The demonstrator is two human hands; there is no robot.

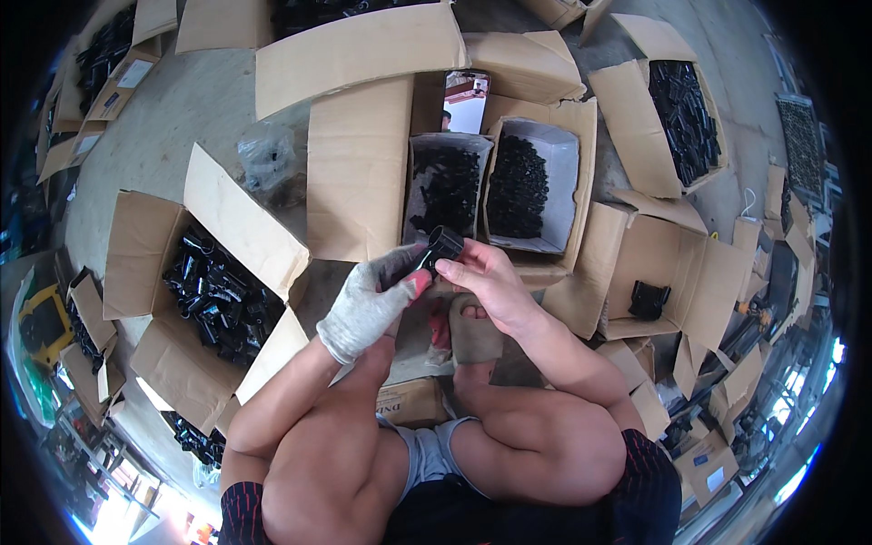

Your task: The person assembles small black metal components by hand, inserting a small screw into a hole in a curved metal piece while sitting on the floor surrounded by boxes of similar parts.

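Observation:
A short black plastic tube-like part [444,242] with a round open end is held between both hands, above the near edge of a large cardboard box [359,168]. My left hand [365,304], in a pale work glove with red on a fingertip, closes round its lower left side. The bare fingers of my right hand [490,280] pinch the part from the right. Inside the large box stand two smaller open boxes, whose small black pieces [447,186] and black pieces [518,186] lie heaped. A phone [466,103] with a lit screen leans behind them.
At left, an open carton [145,245] holds many shiny black tubular parts [222,295]. On the right, another carton [645,252] contains a few black parts [649,301]. A fuller box [633,118] stands farther right. Crumpled clear plastic [268,159] lies on the floor.

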